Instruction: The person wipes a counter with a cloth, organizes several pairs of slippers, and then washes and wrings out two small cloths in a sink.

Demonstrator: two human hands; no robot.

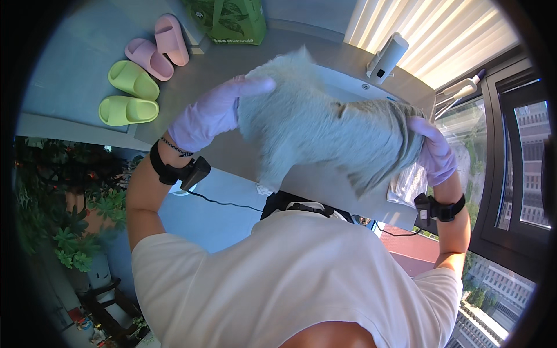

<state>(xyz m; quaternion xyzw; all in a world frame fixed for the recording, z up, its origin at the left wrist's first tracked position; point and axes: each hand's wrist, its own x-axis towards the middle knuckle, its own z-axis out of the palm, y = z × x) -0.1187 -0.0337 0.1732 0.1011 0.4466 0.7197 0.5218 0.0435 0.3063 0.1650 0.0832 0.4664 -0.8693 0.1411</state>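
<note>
A pale, furry four-legged animal (296, 110) is held out in front of my chest, over a grey surface. A grey cloth garment (380, 130) wraps its right part, bunched in folds at the far right end. The head is not visible, so I cannot tell the animal's kind. My left hand (212, 110), in a pale purple glove, grips the animal's left end, thumb on the near fur and the other fingers hidden behind it. My right hand (435, 152), gloved alike, is closed on the bunched garment at the right end.
The grey counter (278, 58) carries a white upright device (387, 58) and a clear plastic package (408, 187). Pink slippers (159, 49), yellow-green slippers (130, 93) and a green bag (235, 23) are at the far left. A dark-framed window (493, 145) is on the right; plants (75, 232) stand left.
</note>
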